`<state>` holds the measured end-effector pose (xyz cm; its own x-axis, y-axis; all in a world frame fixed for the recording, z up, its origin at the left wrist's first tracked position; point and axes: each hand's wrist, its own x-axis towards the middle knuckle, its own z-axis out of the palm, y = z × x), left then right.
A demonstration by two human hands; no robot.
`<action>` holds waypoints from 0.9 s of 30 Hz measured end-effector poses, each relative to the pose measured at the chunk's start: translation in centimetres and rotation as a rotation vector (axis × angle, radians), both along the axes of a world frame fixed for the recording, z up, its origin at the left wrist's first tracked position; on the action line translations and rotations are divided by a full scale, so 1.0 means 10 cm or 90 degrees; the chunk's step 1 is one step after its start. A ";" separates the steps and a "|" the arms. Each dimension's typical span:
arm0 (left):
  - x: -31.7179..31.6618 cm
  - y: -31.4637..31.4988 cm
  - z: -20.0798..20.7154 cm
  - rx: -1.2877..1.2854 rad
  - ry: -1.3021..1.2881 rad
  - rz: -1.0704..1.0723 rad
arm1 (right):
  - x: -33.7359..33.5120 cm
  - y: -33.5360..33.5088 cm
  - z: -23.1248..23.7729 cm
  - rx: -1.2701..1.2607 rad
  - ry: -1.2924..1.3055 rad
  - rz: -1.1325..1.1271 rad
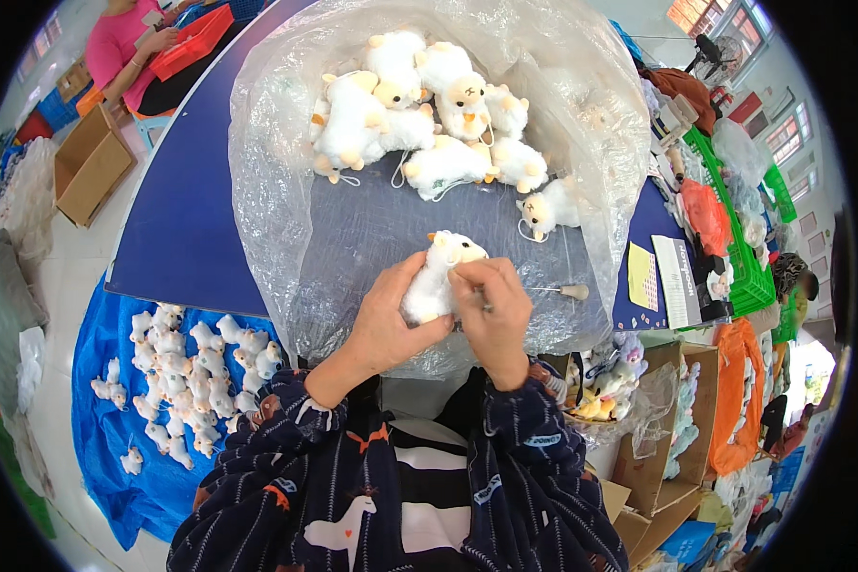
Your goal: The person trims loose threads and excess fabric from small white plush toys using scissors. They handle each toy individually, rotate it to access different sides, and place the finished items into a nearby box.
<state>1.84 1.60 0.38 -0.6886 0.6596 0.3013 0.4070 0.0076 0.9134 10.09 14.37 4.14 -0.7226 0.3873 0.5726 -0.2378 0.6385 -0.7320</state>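
A small white plush animal point(433, 286) with a cream face and a dark eye is held just above the plastic-covered table. My left hand point(383, 319) wraps round its left side and underside, fingers closed. At its right side my right hand point(498, 310) pinches thumb and fingers together against the fur; what lies between those fingertips is hidden. Right of that hand rests an awl-like tool point(574, 292) with a pale handle and a thin metal shaft. Beyond my hands, several similar plush animals point(353, 124) with white string loops lie in a heap, and one point(549, 207) lies apart at the right.
Crumpled clear plastic point(276, 124) covers much of the blue table point(186, 205). Lower left, many plush animals lie on a blue sheet point(105, 458). Cardboard boxes point(95, 167), a green crate point(753, 286) and papers point(675, 276) stand around. A person in pink point(114, 48) handles a red tray point(193, 43).
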 end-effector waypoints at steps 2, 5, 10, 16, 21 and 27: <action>-0.04 -0.02 0.01 0.011 -0.106 -0.019 | 0.03 -0.06 0.09 -0.296 -0.053 0.096; -0.06 -0.03 0.14 0.035 -0.182 -0.027 | 0.17 0.06 0.06 -0.262 -0.160 0.111; -0.02 -0.01 0.16 0.066 -0.156 -0.011 | 0.24 -0.01 0.14 0.080 -0.148 -0.076; 0.02 0.02 0.07 0.041 -0.057 0.002 | 0.19 0.02 -0.11 0.260 -0.062 -0.167; 0.04 0.05 0.06 0.012 0.047 0.029 | 0.16 -0.01 -0.08 0.295 -0.059 -0.200; 0.02 0.02 0.06 0.082 -0.172 0.010 | 0.14 0.00 -0.12 -0.005 -0.037 -0.119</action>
<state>2.01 1.83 0.94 -0.7649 0.6169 0.1856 0.1493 -0.1106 0.9826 11.51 14.36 2.98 -0.6695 0.5222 0.5283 -0.0718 0.6623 -0.7458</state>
